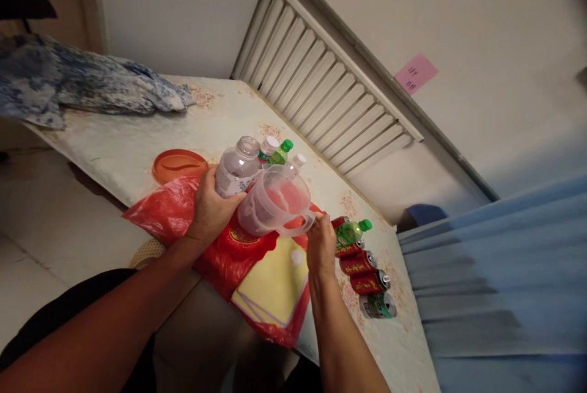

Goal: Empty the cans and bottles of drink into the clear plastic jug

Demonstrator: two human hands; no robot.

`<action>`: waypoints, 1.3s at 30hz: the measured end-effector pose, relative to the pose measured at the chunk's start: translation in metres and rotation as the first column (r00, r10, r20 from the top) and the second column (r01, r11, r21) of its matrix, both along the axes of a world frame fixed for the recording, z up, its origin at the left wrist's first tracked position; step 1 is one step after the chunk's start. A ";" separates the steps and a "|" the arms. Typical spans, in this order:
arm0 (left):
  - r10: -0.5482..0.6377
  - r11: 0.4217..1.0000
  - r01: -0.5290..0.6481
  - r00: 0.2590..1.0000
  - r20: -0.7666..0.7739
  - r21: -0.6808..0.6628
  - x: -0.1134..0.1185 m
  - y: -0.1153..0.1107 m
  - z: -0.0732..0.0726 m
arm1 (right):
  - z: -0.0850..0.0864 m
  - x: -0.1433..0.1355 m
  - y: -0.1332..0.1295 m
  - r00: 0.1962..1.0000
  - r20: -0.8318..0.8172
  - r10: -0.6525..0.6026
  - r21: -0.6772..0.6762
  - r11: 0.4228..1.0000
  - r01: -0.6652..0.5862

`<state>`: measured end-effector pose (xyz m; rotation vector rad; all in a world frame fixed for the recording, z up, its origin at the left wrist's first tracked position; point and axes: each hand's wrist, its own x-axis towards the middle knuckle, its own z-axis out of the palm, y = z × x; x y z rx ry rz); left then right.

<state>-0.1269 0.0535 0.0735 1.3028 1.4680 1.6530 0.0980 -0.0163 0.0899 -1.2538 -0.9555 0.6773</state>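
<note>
My left hand [211,205] is wrapped round a clear plastic bottle [236,168] with an uncapped mouth. In my right hand [321,240] is the handle of a translucent plastic measuring jug [261,209], tilted beside the bottle. Under the jug lies a red scalloped dish [238,246] on a red plastic bag [177,200]. Yellow cloths [273,283] with purple edging lie on the bag in front, and a small white cap [298,257] rests on them.
Behind stand bottles with a white cap [271,143] and a green cap [287,145]. An orange lid [178,165] lies left. Right are red cans [360,263], a green bottle [348,233] and a green can [376,306]. Patterned fabric [114,84] lies far left; a radiator [321,78] lines the wall.
</note>
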 end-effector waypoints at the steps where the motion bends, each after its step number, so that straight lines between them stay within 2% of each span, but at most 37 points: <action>1: -0.003 1.000 0.003 1.000 0.000 0.010 0.000 -0.001 0.000 | -0.003 0.010 -0.003 0.997 0.061 -0.046 -0.029 0.998 0.047; 4: -0.006 1.000 0.006 1.000 -0.001 0.031 -0.001 -0.003 -0.002 | -0.020 0.040 -0.018 0.944 0.309 -0.119 -0.144 0.975 0.170; 9: -0.012 1.000 0.012 0.999 -0.030 0.007 -0.002 -0.011 -0.007 | -0.062 0.062 -0.045 0.802 0.595 -0.057 -0.263 0.929 0.261; 12: -0.014 1.000 0.013 0.997 -0.071 -0.003 -0.004 -0.022 -0.009 | -0.082 0.061 -0.054 0.744 0.668 -0.017 -0.283 0.919 0.275; 14: -0.016 1.000 0.018 0.995 -0.096 0.021 -0.006 -0.033 -0.011 | -0.090 0.058 -0.057 0.716 0.698 -0.005 -0.266 0.927 0.266; 16: -0.032 0.998 0.039 0.992 -0.120 0.058 -0.006 -0.046 -0.013 | -0.094 0.057 -0.058 0.702 0.713 -0.003 -0.253 0.932 0.261; 19: -0.128 0.982 0.146 0.981 -0.147 0.120 0.000 -0.071 -0.017 | -0.094 0.055 -0.059 0.685 0.728 0.006 -0.265 0.925 0.273; 21: -0.225 0.949 0.258 0.957 -0.180 0.182 0.007 -0.087 -0.021 | -0.092 0.053 -0.060 0.694 0.720 0.005 -0.268 0.924 0.271; 23: -0.332 0.897 0.380 0.916 -0.224 0.227 0.019 -0.102 -0.025 | -0.090 0.050 -0.059 0.740 0.672 -0.023 -0.259 0.929 0.264; 25: -0.443 0.844 0.496 0.859 -0.257 0.205 0.033 -0.113 -0.031 | -0.087 0.046 -0.058 0.788 0.614 -0.054 -0.251 0.933 0.259; 28: -0.586 0.764 0.628 0.772 -0.248 0.149 0.056 -0.118 -0.040 | -0.080 0.046 -0.058 0.826 0.559 -0.069 -0.256 0.934 0.250; 31: -0.682 0.692 0.718 0.687 -0.250 0.084 0.077 -0.113 -0.051 | -0.068 0.055 -0.064 0.856 0.511 -0.081 -0.267 0.931 0.247; 35: -0.724 0.654 0.755 0.643 -0.250 0.048 0.098 -0.104 -0.061 | -0.036 0.079 -0.078 0.932 0.339 -0.127 -0.253 0.942 0.221; 37: -0.725 0.652 0.757 0.638 -0.259 0.040 0.104 -0.103 -0.063 | -0.013 0.088 -0.085 0.974 0.199 -0.111 -0.223 0.962 0.155; 39: -0.716 0.655 0.754 0.641 -0.275 0.050 0.110 -0.102 -0.063 | 0.014 0.091 -0.092 0.987 0.146 -0.060 -0.177 0.980 0.086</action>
